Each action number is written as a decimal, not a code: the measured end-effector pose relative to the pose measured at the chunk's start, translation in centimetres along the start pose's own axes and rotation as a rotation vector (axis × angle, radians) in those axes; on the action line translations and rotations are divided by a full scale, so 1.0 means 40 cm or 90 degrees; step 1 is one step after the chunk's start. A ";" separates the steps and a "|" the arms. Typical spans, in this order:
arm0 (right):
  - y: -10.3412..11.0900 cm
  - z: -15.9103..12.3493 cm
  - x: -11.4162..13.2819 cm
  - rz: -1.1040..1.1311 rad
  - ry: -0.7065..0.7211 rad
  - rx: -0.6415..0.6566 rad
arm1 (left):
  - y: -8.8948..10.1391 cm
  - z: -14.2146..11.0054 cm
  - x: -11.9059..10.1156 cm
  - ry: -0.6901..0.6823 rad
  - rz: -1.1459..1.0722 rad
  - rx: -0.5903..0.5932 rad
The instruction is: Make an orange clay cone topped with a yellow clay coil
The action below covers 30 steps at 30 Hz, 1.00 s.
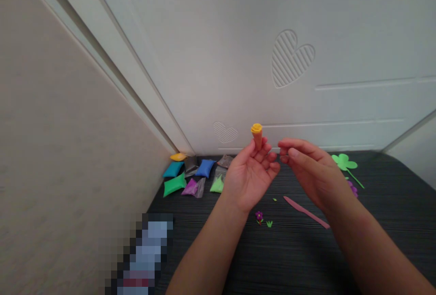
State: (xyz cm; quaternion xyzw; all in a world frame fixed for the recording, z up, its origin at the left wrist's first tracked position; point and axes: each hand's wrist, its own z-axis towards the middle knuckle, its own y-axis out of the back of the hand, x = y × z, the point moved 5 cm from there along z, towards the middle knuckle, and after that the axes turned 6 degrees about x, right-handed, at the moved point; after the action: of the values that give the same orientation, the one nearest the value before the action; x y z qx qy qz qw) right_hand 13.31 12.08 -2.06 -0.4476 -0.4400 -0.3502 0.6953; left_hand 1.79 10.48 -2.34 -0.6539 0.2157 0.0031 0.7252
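Observation:
Between the thumb and fingertips of my left hand [251, 174] a small clay cone [258, 140] stands upright. Its body is orange and its swirled top is yellow. The palm faces up, and the other fingers curl loosely. My right hand [315, 172] hovers just to the right, apart from the cone. Its fingers are bent, the thumb sits a little away from the fingertips, and nothing shows in it. Below the hands, a pink clay knife [305, 212] lies on the dark table [286, 258]. A tiny purple clay flower [259, 215] and small green clay leaves [269, 224] lie nearby.
Several packets of coloured clay, among them a blue packet [205, 168] and a green packet [174, 185], lie at the back left. A green clover-like piece [344, 162] with a stem and a purple piece [353, 189] are at the right. A white panel [204, 59] rises behind the table.

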 end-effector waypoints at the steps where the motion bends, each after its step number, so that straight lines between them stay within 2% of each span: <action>1: 0.001 0.000 0.000 -0.001 0.000 -0.005 | 0.001 0.001 0.000 -0.001 -0.007 -0.005; 7: 0.005 0.003 0.000 -0.008 -0.005 -0.040 | 0.015 0.005 0.000 -0.007 -0.003 -0.061; 20: 0.014 0.008 -0.011 -0.027 -0.015 -0.065 | 0.035 0.010 0.005 -0.007 0.014 -0.110; 30: 0.012 0.017 -0.030 -0.089 -0.044 -0.050 | 0.023 0.008 0.049 0.030 0.058 -0.124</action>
State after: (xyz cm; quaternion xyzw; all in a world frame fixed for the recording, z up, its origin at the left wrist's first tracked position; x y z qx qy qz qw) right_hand 13.09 12.99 -3.17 -0.4544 -0.4797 -0.3993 0.6356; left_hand 3.41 10.36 -3.83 -0.7104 0.2612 0.0414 0.6522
